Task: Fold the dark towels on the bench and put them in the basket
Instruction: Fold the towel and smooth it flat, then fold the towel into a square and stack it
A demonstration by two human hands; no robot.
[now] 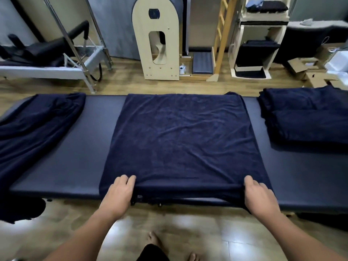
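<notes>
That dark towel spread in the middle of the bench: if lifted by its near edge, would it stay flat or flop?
The spread towel would probably flop: its surface shows soft wrinkles and its near edge droops over the bench. It likely grips rather than slides, judging by its napped surface. Both hands, left hand and right hand, hold that edge.

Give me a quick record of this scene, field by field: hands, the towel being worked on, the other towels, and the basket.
left hand: grips near edge of spread towel
right hand: grips the same edge
spread towel: flat across middle of bench, near edge doubled
folded towels: stacked at bench's right end
loose towel: rumpled at left end
basket: not in view
</notes>
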